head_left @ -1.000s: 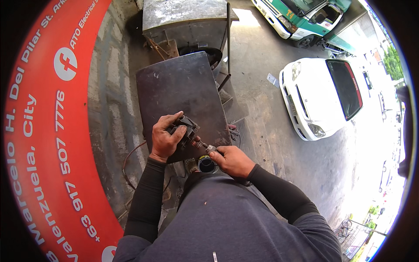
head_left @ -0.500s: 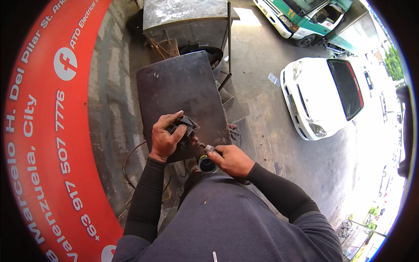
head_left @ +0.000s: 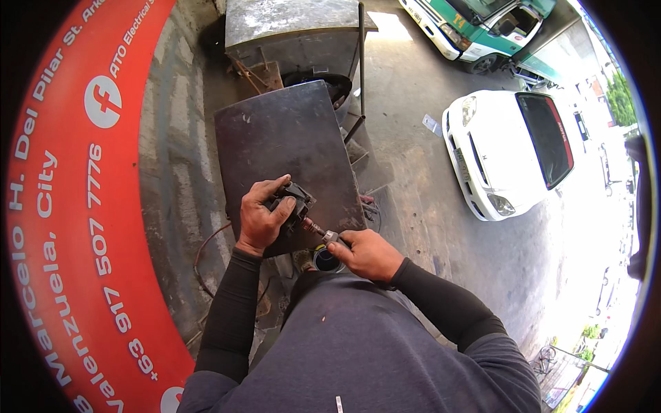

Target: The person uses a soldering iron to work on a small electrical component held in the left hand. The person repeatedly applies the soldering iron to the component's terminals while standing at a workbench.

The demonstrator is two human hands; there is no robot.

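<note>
My left hand (head_left: 258,217) is closed around a black, blocky mechanical part (head_left: 299,198), thumb on its near side. My right hand (head_left: 372,255) grips a grey-ended, rod-like tool (head_left: 330,237), whose lower part is hidden in the palm. Between the two runs a reddish-brown shaft (head_left: 313,226) that reaches up to the black part. Whether the shaft belongs to the tool or to the part, I cannot tell. Both hands are over the near end of a dark metal tabletop (head_left: 282,138).
Below my hands stands a round container (head_left: 326,259) with a dark inside. A reddish cable (head_left: 201,258) hangs left of the table. Beyond are a metal-topped cabinet (head_left: 292,19) and an upright pole (head_left: 362,62). A white car (head_left: 492,155) and a green-white truck (head_left: 468,27) stand to the right.
My right hand and the tool have shifted very slightly to the right, and the shaft looks thinner near the black part. My left hand has stayed in place.
</note>
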